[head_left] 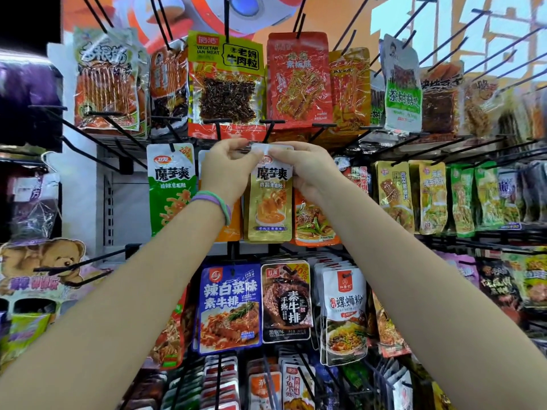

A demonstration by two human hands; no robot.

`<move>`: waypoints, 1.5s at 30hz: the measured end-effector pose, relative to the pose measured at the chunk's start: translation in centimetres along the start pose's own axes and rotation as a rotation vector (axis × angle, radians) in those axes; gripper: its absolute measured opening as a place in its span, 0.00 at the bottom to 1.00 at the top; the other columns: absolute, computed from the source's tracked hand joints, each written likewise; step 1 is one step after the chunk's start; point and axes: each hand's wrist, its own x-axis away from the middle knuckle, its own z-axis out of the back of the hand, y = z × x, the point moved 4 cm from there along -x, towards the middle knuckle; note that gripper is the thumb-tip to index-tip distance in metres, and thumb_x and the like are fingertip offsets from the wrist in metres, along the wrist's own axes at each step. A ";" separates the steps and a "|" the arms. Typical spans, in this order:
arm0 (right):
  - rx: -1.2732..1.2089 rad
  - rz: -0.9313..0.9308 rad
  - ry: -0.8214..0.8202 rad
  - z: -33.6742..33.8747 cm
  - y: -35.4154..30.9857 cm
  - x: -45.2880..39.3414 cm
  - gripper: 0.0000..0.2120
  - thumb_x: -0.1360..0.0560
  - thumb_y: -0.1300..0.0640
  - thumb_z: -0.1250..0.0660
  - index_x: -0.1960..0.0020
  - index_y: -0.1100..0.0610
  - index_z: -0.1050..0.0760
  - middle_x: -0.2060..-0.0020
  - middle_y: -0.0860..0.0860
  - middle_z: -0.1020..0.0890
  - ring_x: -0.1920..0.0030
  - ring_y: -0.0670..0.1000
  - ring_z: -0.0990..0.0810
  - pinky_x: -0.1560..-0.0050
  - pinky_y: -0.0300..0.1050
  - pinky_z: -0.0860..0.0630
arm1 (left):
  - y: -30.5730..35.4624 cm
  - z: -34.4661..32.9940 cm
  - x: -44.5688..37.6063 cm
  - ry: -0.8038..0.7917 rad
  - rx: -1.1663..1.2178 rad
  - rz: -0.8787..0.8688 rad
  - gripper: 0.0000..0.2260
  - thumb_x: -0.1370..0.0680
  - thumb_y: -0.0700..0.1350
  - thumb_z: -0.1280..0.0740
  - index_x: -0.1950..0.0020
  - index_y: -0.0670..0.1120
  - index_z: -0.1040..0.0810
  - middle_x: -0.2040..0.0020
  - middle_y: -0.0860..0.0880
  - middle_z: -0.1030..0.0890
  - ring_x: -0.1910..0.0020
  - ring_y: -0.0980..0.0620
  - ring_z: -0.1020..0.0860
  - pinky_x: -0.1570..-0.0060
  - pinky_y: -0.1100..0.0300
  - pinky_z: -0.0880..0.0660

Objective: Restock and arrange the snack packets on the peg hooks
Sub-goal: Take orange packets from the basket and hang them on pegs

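A gold snack packet (270, 202) with a white top hangs upright in the middle row of the display. My left hand (228, 170) pinches its top left corner and my right hand (307, 170) pinches its top right corner, right under a black peg hook (270, 128). The packet's hang hole is hidden by my fingers. A green packet of the same brand (171, 187) hangs on the peg to the left. An orange packet (313, 223) shows behind my right wrist.
Packets fill the rows above and below: a yellow one (226, 84), a red one (299, 78), a blue one (229, 306), a white one (344, 315). Bare black pegs (88, 134) jut out at the left and upper right (444, 42).
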 end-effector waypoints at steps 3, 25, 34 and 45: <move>-0.004 -0.006 0.007 -0.2 0.2 -0.1 0.03 0.25 0.65 0.27 0.55 0.58 0.17 0.54 0.59 0.14 0.51 0.59 0.15 0.45 0.55 0.18 | 0.2 -0.6 -0.5 -0.035 0.057 0.077 0.03 0.22 0.47 0.25 0.53 0.50 0.17 0.56 0.51 0.16 0.51 0.51 0.19 0.47 0.55 0.20; 0.057 -0.055 0.131 -0.8 -1.0 1.1 0.08 0.20 0.61 0.32 0.42 0.63 0.20 0.60 0.53 0.19 0.64 0.45 0.17 0.68 0.34 0.23 | -0.9 -1.6 -1.0 0.055 0.110 0.067 0.10 0.22 0.46 0.26 0.64 0.52 0.18 0.60 0.41 0.17 0.58 0.48 0.22 0.47 0.41 0.21; 0.806 0.469 0.199 0.5 -1.0 2.0 0.06 0.22 0.60 0.29 0.49 0.55 0.26 0.60 0.50 0.22 0.55 0.52 0.22 0.46 0.55 0.23 | -0.4 -0.7 0.4 0.078 -0.238 -0.206 0.14 0.20 0.41 0.31 0.34 0.44 0.22 0.55 0.50 0.19 0.58 0.55 0.21 0.52 0.58 0.20; 1.468 0.733 0.118 1.6 5.6 4.1 0.26 0.17 0.43 0.48 0.21 0.50 0.36 0.21 0.57 0.37 0.21 0.62 0.43 0.22 0.62 0.49 | -4.4 -1.6 2.8 -0.252 -1.263 -0.517 0.32 0.15 0.61 0.54 0.16 0.47 0.56 0.16 0.46 0.57 0.17 0.45 0.58 0.21 0.43 0.61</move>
